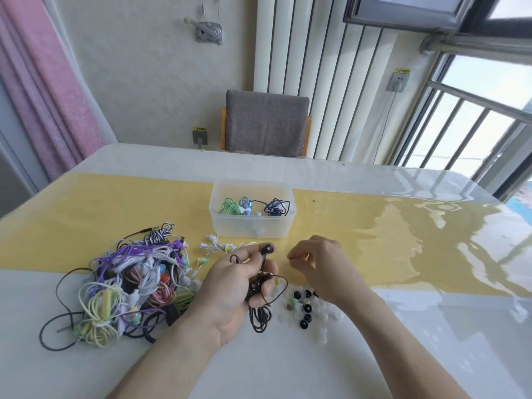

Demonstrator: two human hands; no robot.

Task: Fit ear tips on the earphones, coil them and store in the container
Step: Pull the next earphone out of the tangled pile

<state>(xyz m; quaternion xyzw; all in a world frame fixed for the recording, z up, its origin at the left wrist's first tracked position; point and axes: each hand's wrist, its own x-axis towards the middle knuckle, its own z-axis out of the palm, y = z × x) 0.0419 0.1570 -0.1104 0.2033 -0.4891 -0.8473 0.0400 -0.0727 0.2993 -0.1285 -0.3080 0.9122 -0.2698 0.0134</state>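
Two hands at work: left hand (230,286) holds the black earphones (260,283) above the near middle of the table (403,355); right hand (313,266) is just beside it, to the right.
Left grip: clenched round the black earphones, one earbud (268,249) poking up past the fingers, the cord hanging in loops below the palm.
Right grip: fingertips pinched together, but whether a tip sits between them I cannot tell.
Step in hand: by my reading, fitting an ear tip onto the raised earbud; coiling and storing look not yet begun for this pair.
Next move calls for: bringing a tip squarely to the earbud's nozzle and pressing it on while the left hand keeps the bud steady.
Loose ear tips (306,308): a scatter on the table under the right wrist, near side; about five black, one green, and clear ones too blurred to count.
Container (252,226): one, clear plastic, far middle; three coiled sets inside, green, pale blue and dark blue.
Unsorted pile (129,286): one tangle at left, many cords, not countable.
White earphones (221,246): one set lying between pile and container.
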